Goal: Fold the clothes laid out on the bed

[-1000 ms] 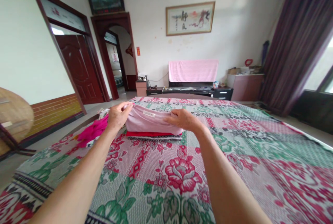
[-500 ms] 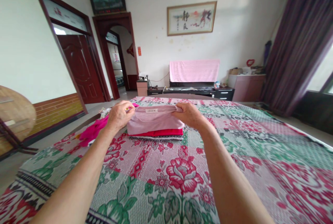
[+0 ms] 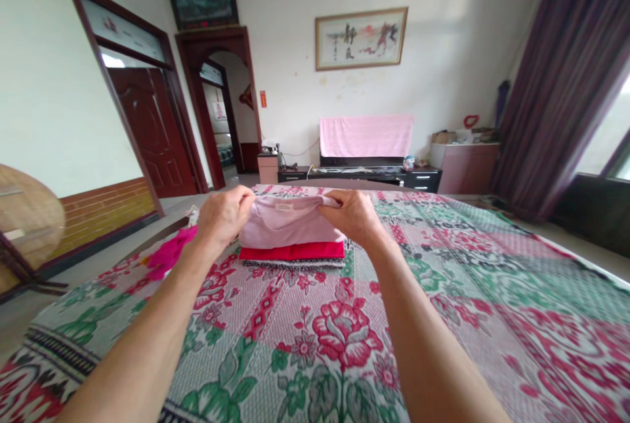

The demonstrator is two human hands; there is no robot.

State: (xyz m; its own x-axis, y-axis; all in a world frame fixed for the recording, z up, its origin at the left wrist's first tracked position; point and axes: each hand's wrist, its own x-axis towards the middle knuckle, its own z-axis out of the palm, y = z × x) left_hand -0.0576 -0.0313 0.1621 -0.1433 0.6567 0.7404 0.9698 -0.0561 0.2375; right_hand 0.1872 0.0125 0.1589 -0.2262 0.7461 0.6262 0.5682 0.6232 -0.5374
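A pale pink shirt (image 3: 290, 229), folded, with a small white label inside its neckline, lies over a stack of folded clothes. My left hand (image 3: 225, 214) pinches its upper left corner. At the upper right corner, my right hand (image 3: 352, 212) grips the same shirt, thumb toward me. Below it shows a red folded garment (image 3: 290, 252), and under that a black-and-white patterned folded garment (image 3: 295, 263). Whether the shirt's far edge rests on the stack is hidden.
The stack sits on a table or bed covered with a floral cloth (image 3: 344, 338). Bright pink clothes (image 3: 170, 252) lie crumpled to the left, partly behind my left forearm. Beyond stands a low TV cabinet (image 3: 423, 178), its screen draped with a pink towel (image 3: 367, 136).
Both hands have risen slightly with the shirt's near edge, so more of the red garment shows beneath. My right hand has come a little to the left.
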